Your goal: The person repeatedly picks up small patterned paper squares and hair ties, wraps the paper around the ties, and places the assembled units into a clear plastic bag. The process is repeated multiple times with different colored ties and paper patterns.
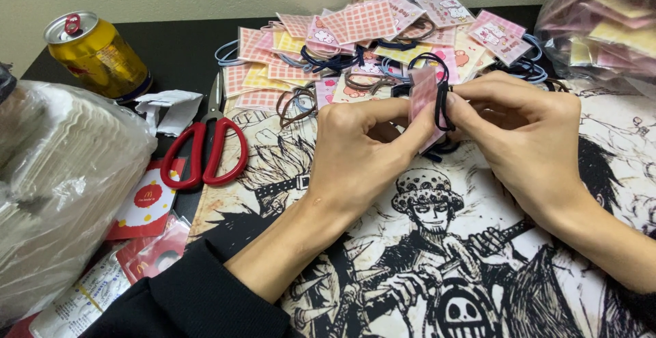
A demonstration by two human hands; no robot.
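**Desk crowded with cards, hair ties and a can**

A dark table (pixel 184 44) carries a black-and-white illustrated mat (pixel 383 269), the landmark here. Along the mat's far edge lies a heap of pink and yellow checked cards (pixel 355 30) tangled with dark hair ties (pixel 328 61). Just left of the mat, red-handled scissors (pixel 205 150) lie on the tabletop, blades pointing away. Beyond the scissors sits a scrap of crumpled white paper (pixel 171 109), and farther left stands a gold drink can (pixel 96 54), opened. A clear bag of stacked white items (pixel 61 187), possibly paper, rests left of the mat, with red-and-white printed packets (pixel 147 205) beside it. Another clear bag of cards (pixel 601 23) sits at the mat's far right corner.
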